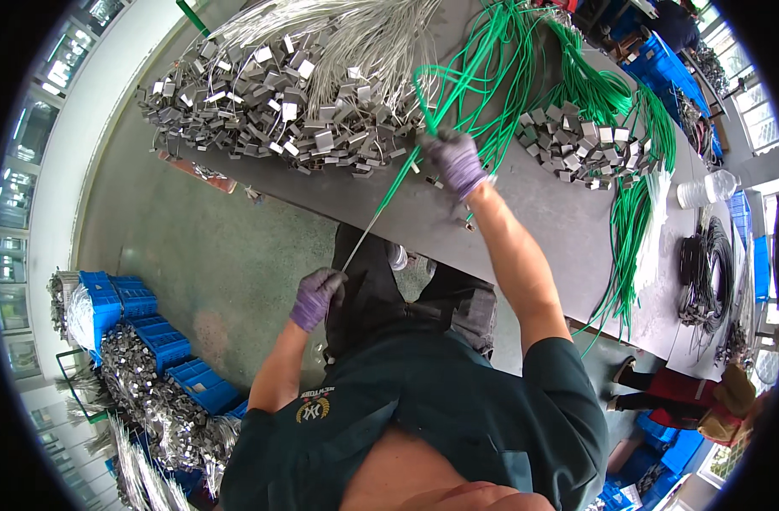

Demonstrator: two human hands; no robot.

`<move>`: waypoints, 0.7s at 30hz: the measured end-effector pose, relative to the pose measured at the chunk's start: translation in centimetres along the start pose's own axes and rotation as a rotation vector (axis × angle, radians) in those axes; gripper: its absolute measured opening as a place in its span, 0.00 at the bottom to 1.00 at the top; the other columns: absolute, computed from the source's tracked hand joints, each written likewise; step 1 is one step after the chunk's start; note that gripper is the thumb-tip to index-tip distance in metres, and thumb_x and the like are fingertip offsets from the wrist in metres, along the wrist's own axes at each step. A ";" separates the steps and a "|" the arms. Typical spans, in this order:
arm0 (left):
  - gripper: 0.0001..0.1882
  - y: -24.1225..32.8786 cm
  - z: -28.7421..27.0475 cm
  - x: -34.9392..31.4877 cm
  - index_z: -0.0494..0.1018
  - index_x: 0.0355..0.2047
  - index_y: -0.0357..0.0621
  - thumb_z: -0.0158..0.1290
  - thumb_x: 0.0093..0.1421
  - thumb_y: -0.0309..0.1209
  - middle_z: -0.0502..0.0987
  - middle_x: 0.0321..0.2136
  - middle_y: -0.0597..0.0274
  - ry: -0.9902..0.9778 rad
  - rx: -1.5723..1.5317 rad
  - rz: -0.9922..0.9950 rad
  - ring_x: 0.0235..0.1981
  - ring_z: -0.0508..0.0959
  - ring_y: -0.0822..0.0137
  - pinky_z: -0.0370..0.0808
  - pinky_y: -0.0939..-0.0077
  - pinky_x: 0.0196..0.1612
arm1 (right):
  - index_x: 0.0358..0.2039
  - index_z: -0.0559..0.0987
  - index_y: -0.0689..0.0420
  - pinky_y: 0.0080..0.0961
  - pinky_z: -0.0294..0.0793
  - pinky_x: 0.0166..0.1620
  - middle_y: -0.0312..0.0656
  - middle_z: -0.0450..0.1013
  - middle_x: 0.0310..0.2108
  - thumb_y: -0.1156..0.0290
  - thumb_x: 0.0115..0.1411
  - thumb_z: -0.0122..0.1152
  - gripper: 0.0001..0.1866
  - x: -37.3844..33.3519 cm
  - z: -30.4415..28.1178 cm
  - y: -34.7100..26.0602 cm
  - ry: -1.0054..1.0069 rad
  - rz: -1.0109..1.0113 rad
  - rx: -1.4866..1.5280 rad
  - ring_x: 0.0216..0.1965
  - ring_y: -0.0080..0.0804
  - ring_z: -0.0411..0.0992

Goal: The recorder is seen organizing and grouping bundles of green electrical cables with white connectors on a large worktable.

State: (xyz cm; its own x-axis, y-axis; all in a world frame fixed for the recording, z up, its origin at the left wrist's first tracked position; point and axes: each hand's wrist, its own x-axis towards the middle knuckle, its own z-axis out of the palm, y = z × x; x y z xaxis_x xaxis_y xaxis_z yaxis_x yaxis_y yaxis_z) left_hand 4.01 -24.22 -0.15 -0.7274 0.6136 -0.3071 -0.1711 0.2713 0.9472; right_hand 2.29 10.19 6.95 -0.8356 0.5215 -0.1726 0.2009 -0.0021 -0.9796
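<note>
Left hand [320, 298] grips thin wire [364, 236], my right hand [456, 160] green cables [397, 182], seemingly for tautness across the near edge of the table [560, 243]

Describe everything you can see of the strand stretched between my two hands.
The strand is long and thin: green, like plastic-coated cord, toward the right hand, and silvery, like bare metal, toward the left hand. It looks taut and nearly straight, slanting down leftward past the edge of the grey table. The left hand pinches its lower end; blur hides exactly how the right hand meets it.
</note>
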 end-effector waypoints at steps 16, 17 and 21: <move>0.07 0.5 -0.1 -1.1 0.73 0.31 0.40 0.47 0.60 0.29 0.68 0.14 0.67 0.054 -0.027 -0.010 0.13 0.66 0.77 0.62 0.84 0.16 | 0.27 0.72 0.59 0.18 0.61 0.14 0.34 0.67 0.15 0.70 0.55 0.59 0.07 1.4 1.3 -0.7 -0.149 0.041 0.375 0.12 0.20 0.64; 0.07 0.7 0.0 -0.8 0.73 0.31 0.40 0.47 0.60 0.29 0.68 0.14 0.67 0.051 -0.027 -0.008 0.13 0.66 0.77 0.62 0.84 0.16 | 0.26 0.72 0.58 0.17 0.59 0.14 0.33 0.67 0.15 0.68 0.56 0.59 0.08 1.0 2.9 1.0 -0.102 0.072 0.519 0.12 0.20 0.63; 0.07 3.6 0.5 -0.8 0.73 0.31 0.40 0.48 0.60 0.29 0.67 0.14 0.68 0.100 -0.057 -0.106 0.13 0.65 0.78 0.61 0.83 0.15 | 0.26 0.74 0.58 0.20 0.60 0.15 0.32 0.64 0.13 0.66 0.54 0.61 0.09 -3.3 4.8 1.8 -0.402 0.191 0.262 0.13 0.19 0.63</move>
State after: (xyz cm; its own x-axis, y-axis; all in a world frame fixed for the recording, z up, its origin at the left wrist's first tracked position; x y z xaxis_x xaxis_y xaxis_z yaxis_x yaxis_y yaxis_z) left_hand 4.36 -23.36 3.51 -0.7656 0.5059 -0.3973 -0.2857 0.2859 0.9147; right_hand 2.95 4.43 5.22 -0.9374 0.1219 -0.3264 0.2773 -0.3061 -0.9107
